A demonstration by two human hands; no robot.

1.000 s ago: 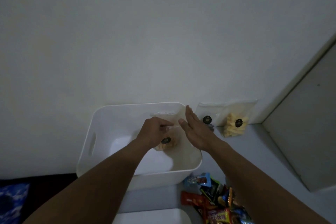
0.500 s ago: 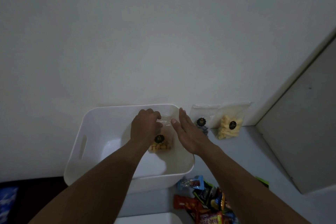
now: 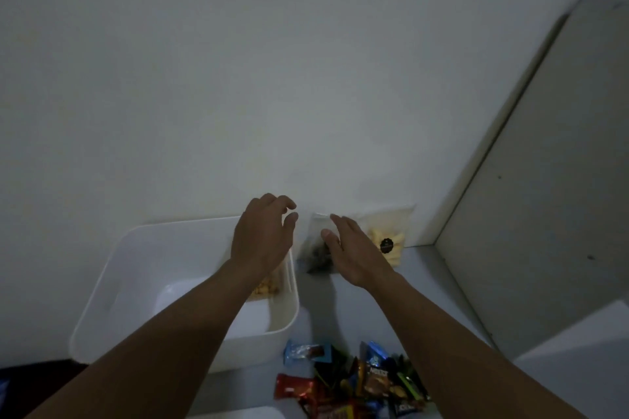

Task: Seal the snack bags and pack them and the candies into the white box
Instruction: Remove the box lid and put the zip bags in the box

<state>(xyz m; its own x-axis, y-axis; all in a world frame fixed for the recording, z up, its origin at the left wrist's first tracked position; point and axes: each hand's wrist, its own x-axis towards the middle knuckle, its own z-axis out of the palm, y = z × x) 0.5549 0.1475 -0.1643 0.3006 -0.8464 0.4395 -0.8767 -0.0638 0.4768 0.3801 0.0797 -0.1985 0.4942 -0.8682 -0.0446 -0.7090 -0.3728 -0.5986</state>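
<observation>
The white box (image 3: pixel 136 269) stands at the left against the wall. A clear snack bag of yellow pieces (image 3: pixel 267 287) lies inside it by the right wall, partly hidden under my left forearm. My left hand (image 3: pixel 263 235) hovers over the box's right rim, fingers loosely curved, holding nothing. My right hand (image 3: pixel 354 248) reaches with straight fingers in front of a clear bag of dark snacks (image 3: pixel 320 253) leaning on the wall. Beside that bag leans another bag with pale yellow snacks (image 3: pixel 388 241). A pile of wrapped candies (image 3: pixel 357 384) lies near the front.
The grey tabletop (image 3: pixel 425 282) ends at the white wall behind. A grey panel (image 3: pixel 544 214) rises at the right. A white object's edge (image 3: pixel 238 415) shows at the bottom, and a dark area lies at bottom left.
Both hands have left the box and moved right toward the bags on the wall. The bag my left hand held now lies in the box.
</observation>
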